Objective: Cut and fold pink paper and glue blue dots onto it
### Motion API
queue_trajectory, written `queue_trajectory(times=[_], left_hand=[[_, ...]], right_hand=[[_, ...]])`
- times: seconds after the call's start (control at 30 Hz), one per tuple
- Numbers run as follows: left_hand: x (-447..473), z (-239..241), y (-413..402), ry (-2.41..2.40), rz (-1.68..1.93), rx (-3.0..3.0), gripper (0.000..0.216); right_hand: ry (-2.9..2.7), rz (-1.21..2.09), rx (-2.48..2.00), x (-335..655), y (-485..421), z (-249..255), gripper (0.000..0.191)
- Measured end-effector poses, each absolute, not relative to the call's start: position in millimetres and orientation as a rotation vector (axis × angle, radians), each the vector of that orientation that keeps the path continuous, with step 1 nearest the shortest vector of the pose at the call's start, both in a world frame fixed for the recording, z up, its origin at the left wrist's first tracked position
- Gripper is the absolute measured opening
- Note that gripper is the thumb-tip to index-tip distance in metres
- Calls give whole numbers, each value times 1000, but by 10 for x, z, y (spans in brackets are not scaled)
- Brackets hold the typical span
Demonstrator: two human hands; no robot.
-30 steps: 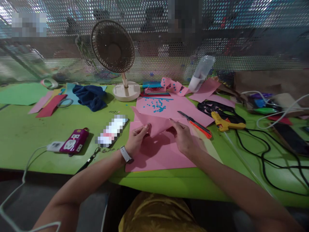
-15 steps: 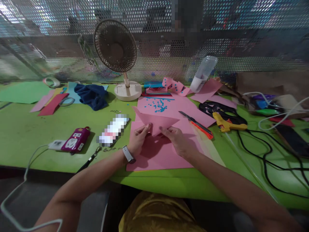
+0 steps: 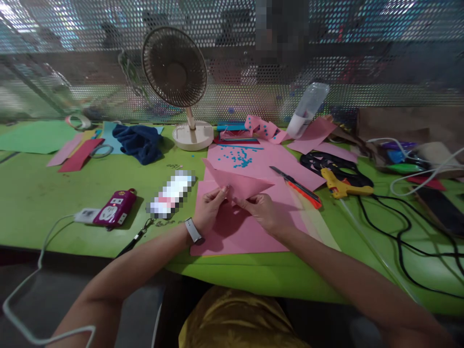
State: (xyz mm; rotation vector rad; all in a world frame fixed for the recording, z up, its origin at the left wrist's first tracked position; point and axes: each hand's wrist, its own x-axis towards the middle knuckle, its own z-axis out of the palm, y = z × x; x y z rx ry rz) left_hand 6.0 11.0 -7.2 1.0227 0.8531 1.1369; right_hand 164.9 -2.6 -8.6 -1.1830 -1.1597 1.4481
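A folded piece of pink paper (image 3: 242,182) is held up between my two hands, its edges flaring to points on both sides. My left hand (image 3: 213,205), with a grey watch (image 3: 195,231) on the wrist, pinches the paper's lower left part between thumb and fingers. From the other side my right hand (image 3: 261,209) pinches the lower edge, thumb close to the left thumb. Beneath both hands lie larger pink sheets (image 3: 246,245). Right of the paper is an orange and black utility knife (image 3: 297,187). Small blue paper bits (image 3: 241,158) are scattered on the sheet behind.
A yellow glue gun (image 3: 339,185) with black cable lies at right beside black scissors-like handles (image 3: 348,169). A phone (image 3: 172,194) and a purple power strip (image 3: 116,209) are at left. Behind stand a fan (image 3: 192,135) and a tilted clear bottle (image 3: 308,110).
The right thumb has slid left toward the left thumb, curling the lower edge inward. The paper's right tip has swung slightly right and down.
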Motion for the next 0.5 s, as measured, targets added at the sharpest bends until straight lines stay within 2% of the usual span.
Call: queue_trajectory(times=[0.5], left_hand=[[33, -28, 115, 916, 1130, 1073, 42]], right_hand=[[-1074, 1397, -1151, 1690, -53, -64, 30]])
